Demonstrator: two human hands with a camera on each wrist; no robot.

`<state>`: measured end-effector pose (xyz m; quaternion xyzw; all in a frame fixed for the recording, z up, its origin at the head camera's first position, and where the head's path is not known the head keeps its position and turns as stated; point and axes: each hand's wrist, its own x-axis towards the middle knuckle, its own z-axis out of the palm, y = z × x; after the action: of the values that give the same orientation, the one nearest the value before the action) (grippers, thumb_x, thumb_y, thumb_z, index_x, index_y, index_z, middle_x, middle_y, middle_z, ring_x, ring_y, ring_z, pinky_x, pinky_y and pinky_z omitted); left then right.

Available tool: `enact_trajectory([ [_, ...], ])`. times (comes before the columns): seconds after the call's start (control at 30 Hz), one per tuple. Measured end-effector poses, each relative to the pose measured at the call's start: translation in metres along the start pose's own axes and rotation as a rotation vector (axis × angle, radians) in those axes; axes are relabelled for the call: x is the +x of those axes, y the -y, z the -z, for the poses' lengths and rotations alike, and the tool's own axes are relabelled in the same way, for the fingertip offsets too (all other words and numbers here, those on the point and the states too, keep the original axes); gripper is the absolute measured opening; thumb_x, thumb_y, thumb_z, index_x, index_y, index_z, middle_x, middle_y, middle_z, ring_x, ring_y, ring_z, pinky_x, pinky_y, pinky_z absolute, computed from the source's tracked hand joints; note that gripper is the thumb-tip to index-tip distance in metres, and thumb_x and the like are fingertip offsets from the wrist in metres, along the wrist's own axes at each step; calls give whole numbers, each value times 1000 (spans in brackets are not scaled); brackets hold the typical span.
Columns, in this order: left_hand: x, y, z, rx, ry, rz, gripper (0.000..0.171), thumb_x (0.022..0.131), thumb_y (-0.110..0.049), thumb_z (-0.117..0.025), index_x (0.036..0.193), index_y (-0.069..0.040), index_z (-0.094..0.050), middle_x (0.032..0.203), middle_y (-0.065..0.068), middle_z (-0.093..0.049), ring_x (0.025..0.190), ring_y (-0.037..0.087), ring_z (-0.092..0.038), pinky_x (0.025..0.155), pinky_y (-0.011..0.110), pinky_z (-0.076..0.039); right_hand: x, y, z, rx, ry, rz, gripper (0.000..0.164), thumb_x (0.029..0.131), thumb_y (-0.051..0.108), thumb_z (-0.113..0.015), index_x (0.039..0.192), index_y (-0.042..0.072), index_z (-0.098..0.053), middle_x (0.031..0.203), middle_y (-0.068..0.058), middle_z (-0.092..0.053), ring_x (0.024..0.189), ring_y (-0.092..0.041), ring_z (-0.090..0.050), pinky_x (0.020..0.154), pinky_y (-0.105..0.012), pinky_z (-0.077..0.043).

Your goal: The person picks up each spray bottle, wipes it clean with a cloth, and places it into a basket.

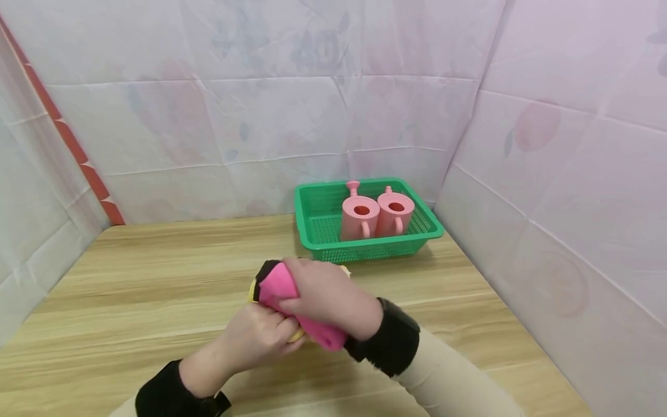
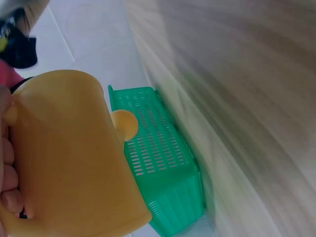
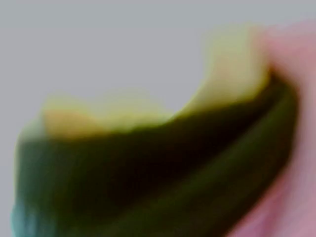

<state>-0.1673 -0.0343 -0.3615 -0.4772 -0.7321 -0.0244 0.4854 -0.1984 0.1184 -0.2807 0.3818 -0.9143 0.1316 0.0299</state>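
A yellow watering can (image 2: 74,158) is gripped by its handle in my left hand (image 1: 255,336); its round spout end (image 2: 125,124) shows beyond the body in the left wrist view. My right hand (image 1: 327,292) holds a pink cloth (image 1: 277,284) with a dark underside or border, pressed over the can. From the head view, cloth and hands hide most of the can, leaving only slivers of yellow. Very near and blurred in the right wrist view is the cloth's dark part (image 3: 148,177), with yellow edges above it.
A green perforated basket (image 1: 365,245) stands at the back right of the wooden table (image 1: 156,278). Inside it, side by side, are a pink watering can (image 1: 351,225) and a second pink watering can (image 1: 385,225). Patterned sheets (image 1: 281,121) hang behind and at both sides.
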Motion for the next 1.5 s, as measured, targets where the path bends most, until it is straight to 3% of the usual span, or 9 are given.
enact_trajectory([
  [0.1, -1, 3, 0, 68, 20, -12, 30, 94, -30, -43, 72, -13, -53, 59, -7, -49, 49, 8, -47, 43, 25, -40, -6, 16, -1, -172, -84, 41, 50, 79, 41, -67, 116, 10, -54, 98, -1, -61, 93, -15, -59, 74, -31, -50],
  [0.2, 1, 7, 1, 67, -7, -32, 29, 93, -28, -45, 70, -12, -52, 58, -7, -47, 48, 8, -45, 42, 24, -39, -5, 16, 3, -155, -91, 28, 48, 79, 41, -67, 115, 11, -54, 95, 1, -61, 89, -14, -59, 71, -30, -50],
  [0.33, 9, 10, 6, 10, -74, -60, 33, 91, -24, -47, 60, -16, -41, 51, -11, -33, 42, 2, -31, 39, 14, -23, 4, -5, 12, 116, 4, -37, 32, 82, 41, -63, 101, 18, -52, 75, 6, -54, 70, -11, -54, 59, -27, -45],
  [0.6, 16, 10, 14, -48, -77, -76, 38, 92, -25, -47, 57, -16, -34, 50, -11, -25, 40, 0, -23, 41, 11, -16, 14, -65, 8, 804, 181, -146, 31, 90, 42, -56, 99, 12, -59, 85, -3, -65, 79, -15, -64, 75, -30, -49],
  [0.8, 16, 11, 14, -45, -92, -54, 39, 92, -26, -48, 58, -15, -34, 51, -11, -24, 40, 0, -24, 40, 12, -17, 12, -77, 1, 932, 173, -183, 36, 91, 43, -54, 104, 10, -59, 85, -7, -65, 78, -19, -65, 73, -30, -50],
  [1.0, 18, 11, 16, -47, -112, -49, 39, 91, -25, -48, 57, -16, -33, 51, -11, -23, 42, 0, -21, 40, 12, -15, 5, -55, 8, 759, 77, -157, 27, 86, 37, -64, 99, 14, -57, 81, -2, -63, 74, -15, -64, 72, -29, -50],
  [1.2, 16, 14, 12, -12, -113, -49, 32, 90, -22, -48, 60, -15, -40, 51, -12, -30, 44, 1, -28, 39, 13, -21, -3, -13, 7, 237, -101, -33, 33, 78, 34, -70, 103, 18, -55, 78, 6, -56, 71, -10, -55, 61, -27, -46],
  [1.33, 10, 15, 7, 5, -91, -34, 25, 89, -20, -46, 64, -15, -46, 54, -11, -35, 45, 4, -33, 38, 17, -28, -9, 6, -2, -53, -203, 45, 49, 75, 34, -73, 115, 12, -55, 94, 2, -61, 88, -13, -59, 71, -31, -49],
  [1.5, 7, 14, 5, -8, -98, -48, 26, 89, -19, -47, 63, -15, -46, 53, -12, -35, 45, 2, -31, 39, 16, -26, -11, 9, -1, -77, -186, 22, 52, 75, 36, -73, 117, 12, -54, 96, 1, -61, 89, -14, -59, 66, -33, -50],
])
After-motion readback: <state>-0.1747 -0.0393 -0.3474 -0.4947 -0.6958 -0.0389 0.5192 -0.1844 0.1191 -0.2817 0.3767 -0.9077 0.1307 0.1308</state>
